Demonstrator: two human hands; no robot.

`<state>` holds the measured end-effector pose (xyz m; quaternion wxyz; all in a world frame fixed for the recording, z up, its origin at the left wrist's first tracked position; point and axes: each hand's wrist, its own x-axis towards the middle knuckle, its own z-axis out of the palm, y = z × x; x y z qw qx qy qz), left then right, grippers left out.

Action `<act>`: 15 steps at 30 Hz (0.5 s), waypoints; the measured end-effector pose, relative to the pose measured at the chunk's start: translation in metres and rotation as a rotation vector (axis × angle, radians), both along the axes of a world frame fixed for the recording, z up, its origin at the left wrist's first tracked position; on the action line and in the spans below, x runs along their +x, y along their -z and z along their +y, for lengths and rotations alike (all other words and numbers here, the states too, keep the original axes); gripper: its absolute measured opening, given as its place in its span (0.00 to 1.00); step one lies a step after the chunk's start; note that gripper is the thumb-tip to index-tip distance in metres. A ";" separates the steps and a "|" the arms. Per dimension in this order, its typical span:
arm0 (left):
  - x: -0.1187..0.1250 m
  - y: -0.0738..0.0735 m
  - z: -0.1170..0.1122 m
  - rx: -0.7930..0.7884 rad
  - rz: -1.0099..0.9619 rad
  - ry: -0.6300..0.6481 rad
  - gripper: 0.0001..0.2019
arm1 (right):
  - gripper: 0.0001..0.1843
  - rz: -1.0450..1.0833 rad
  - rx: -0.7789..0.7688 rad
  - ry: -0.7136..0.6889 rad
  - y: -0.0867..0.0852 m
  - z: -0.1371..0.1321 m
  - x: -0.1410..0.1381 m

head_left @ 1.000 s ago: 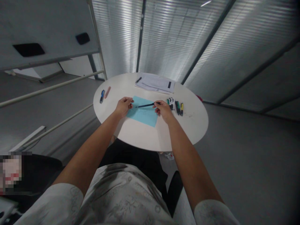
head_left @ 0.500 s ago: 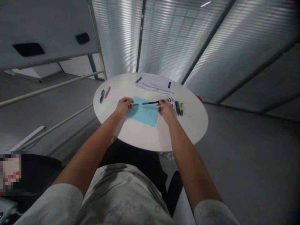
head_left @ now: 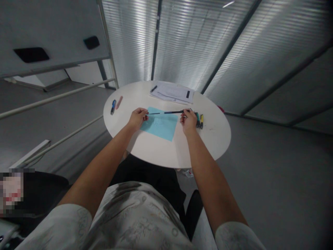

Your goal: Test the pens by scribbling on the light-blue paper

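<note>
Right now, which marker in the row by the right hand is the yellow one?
It's the yellow marker at the outer end of the row, farthest from the right hand. The markers beside it are darker, green and black, and lie closer to that hand.

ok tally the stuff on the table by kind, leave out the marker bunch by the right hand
pens: 3 (blue pen, black pen, thin black pen between left hand and right hand)
pink stick, eraser or marker, cannot tell: 1
light blue sheet: 1
paper stack: 1
total: 6
</note>
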<state>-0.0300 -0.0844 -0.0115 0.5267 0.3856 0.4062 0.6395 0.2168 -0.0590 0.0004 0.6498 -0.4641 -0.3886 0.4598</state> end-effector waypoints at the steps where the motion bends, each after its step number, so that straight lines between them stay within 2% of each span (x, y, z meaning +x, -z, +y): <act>1: 0.000 0.000 0.000 0.007 0.031 -0.011 0.06 | 0.13 0.000 0.009 0.023 0.000 0.001 0.001; 6: 0.001 -0.001 -0.006 0.078 0.316 -0.076 0.04 | 0.11 0.017 0.021 0.101 0.001 0.004 0.004; 10: 0.004 0.001 -0.010 0.156 0.549 -0.065 0.03 | 0.09 0.041 0.007 0.112 0.003 0.007 0.005; 15: 0.007 0.000 -0.011 0.179 0.650 -0.026 0.09 | 0.11 0.026 -0.012 0.132 0.006 0.010 0.006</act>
